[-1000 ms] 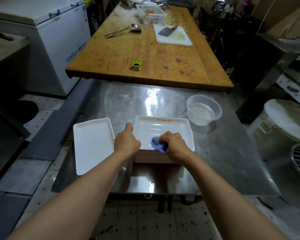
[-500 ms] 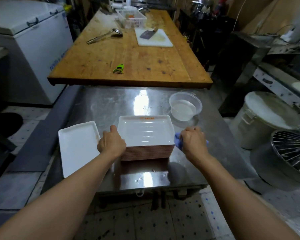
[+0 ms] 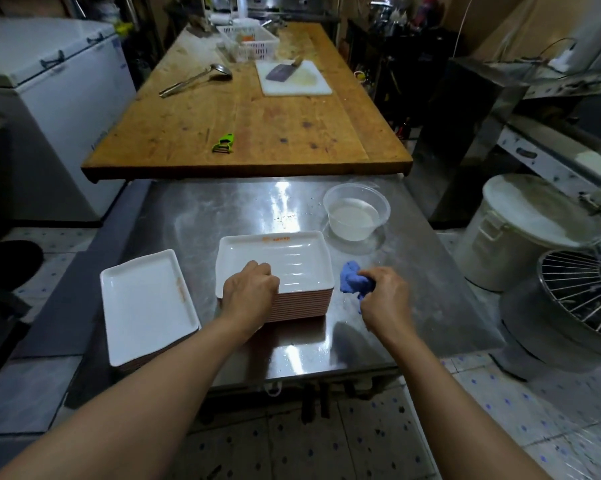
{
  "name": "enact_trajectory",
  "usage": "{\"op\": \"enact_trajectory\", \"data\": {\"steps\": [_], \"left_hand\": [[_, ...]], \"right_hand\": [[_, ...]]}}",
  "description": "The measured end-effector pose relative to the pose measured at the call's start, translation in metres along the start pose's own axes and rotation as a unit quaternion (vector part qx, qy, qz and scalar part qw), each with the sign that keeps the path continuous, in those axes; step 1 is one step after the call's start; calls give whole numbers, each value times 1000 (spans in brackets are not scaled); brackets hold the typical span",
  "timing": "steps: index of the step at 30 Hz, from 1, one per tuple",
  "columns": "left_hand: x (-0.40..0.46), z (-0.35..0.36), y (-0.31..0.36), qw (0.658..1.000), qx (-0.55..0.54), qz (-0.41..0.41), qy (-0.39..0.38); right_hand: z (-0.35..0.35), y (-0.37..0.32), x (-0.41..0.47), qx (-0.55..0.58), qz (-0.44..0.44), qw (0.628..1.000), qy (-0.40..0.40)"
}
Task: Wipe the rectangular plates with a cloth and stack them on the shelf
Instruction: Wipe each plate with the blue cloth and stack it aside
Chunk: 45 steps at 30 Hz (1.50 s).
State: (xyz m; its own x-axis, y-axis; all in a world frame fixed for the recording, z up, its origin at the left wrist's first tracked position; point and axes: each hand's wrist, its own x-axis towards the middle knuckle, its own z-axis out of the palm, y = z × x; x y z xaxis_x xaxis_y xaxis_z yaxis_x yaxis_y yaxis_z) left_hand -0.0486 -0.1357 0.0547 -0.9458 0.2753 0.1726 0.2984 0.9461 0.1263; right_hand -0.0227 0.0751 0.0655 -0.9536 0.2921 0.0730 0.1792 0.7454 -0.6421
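Note:
A stack of several white rectangular plates (image 3: 292,258) with pinkish undersides stands in the middle of the steel table (image 3: 223,209). My left hand (image 3: 249,291) grips the near left corner of the top plate. My right hand (image 3: 384,294) is just right of the stack, closed on a bunched blue cloth (image 3: 351,280) that rests on the table. A second, lower pile of white rectangular plates (image 3: 143,306) lies at the table's left edge, partly overhanging it.
A clear plastic bowl of cloudy water (image 3: 356,216) stands behind the cloth. Beyond is a wooden table (image 3: 257,126) with a green peeler (image 3: 224,143), ladle (image 3: 195,79), cutting board with cleaver (image 3: 292,77) and white basket (image 3: 250,41). A white bucket (image 3: 524,230) and wire-guarded machine (image 3: 576,296) stand right; a chest freezer (image 3: 49,81) stands left.
My right hand has come off the top plate with the cloth and moved to the table right of the stack. My left hand has shifted onto the top plate's near left corner.

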Motion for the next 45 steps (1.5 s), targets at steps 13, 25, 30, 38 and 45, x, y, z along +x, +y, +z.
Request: {"op": "enact_trajectory", "data": {"steps": [13,25,30,38,45], "left_hand": [[14,-48,-5,996,4,15,92],[13,-138,4,844,-482,-187,146],[-1,-156,8,772,-583,-218,130],[-19,-174,11,754,-604,-208,153],[-32,-183,17,693,-653,-259,159]], "right_hand": [[-31,-39,-10,83,21,996,24],[-73,-129,-12,177,-180,950,186],[-76,-181,-8,130,-264,938,186],[-62,-218,-1,-8,-301,923,239],[-60,-202,1,-38,-323,925,196]]}}
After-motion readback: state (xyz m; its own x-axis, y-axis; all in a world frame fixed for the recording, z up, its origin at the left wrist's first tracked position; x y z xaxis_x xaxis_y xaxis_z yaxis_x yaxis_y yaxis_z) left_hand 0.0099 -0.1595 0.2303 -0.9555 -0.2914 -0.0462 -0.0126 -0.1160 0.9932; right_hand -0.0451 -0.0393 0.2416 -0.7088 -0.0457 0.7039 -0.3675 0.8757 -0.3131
